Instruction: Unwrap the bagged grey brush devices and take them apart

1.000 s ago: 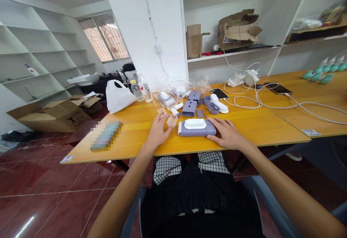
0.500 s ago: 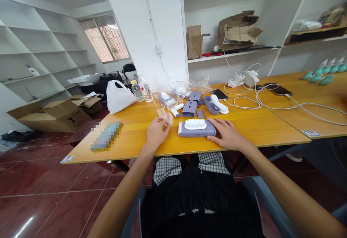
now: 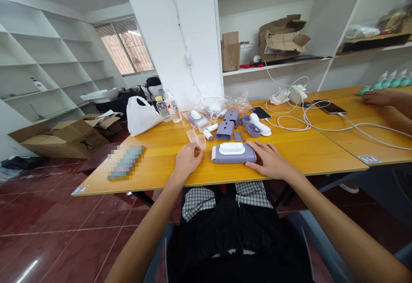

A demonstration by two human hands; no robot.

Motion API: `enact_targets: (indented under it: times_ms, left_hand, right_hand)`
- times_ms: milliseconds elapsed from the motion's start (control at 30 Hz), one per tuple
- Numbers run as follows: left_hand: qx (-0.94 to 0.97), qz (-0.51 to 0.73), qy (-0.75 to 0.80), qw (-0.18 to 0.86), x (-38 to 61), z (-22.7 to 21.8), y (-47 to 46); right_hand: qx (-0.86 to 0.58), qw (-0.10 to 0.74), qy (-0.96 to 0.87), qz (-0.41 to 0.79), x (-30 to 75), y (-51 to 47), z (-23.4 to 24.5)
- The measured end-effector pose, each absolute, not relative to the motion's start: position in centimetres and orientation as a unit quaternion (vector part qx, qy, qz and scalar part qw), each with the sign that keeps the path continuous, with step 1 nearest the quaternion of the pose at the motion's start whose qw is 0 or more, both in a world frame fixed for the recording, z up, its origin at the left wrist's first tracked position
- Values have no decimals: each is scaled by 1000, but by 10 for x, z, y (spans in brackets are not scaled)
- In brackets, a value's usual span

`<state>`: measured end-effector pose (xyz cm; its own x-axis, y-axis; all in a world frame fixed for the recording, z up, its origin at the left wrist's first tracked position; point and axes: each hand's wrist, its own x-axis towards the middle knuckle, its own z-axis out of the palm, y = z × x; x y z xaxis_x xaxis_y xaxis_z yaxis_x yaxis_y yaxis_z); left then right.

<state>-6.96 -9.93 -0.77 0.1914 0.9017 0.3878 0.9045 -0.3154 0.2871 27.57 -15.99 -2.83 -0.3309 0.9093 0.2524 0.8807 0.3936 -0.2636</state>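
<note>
My left hand [image 3: 188, 160] has its fingers curled together at the near edge of a small clear plastic box [image 3: 201, 141] with its lid folded open. The fingertips seem to pinch that edge, partly hiding it. My right hand [image 3: 268, 159] grips the right end of a purple case [image 3: 234, 157], thumb in front and fingers over the back. On the case lies a white brush [image 3: 231, 147], bristles showing. Just behind are a purple holder [image 3: 225, 129] with cut-out slots, a small white-and-purple roller [image 3: 208, 134], a purple cup [image 3: 253, 130] and a white-handled brush [image 3: 263, 127].
Plastic-wrapped parts [image 3: 198, 120], two bottles [image 3: 172, 106] and a white bag [image 3: 141, 116] stand at the back left. A blurred-out flat object [image 3: 126, 162] lies left. Cables [image 3: 292, 127] and phones [image 3: 330, 107] spread right. Another person's hand [image 3: 376, 97] is beside green bottles [image 3: 394, 81].
My left fingers have drawn back slightly, so more of the clear box shows. My right hand stays on the case. Another person's hand has come in at the green bottles.
</note>
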Motion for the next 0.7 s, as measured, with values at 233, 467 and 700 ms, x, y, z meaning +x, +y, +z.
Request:
enact_targets:
  times_ms: [233,467,700]
  left_hand:
    - [-784,-216,-582,24,-68,-6,-103]
    - [-796,-148,-586,42,-65,1,-116]
    - [-803,-87,-590,0,-83,-12,-129]
  right_hand:
    - [-547,205,-810,60,278,-161,-27]
    - [-599,251,-761,9,303,-148,-44]
    - [-638,145,-755,-36,305,-146,-50]
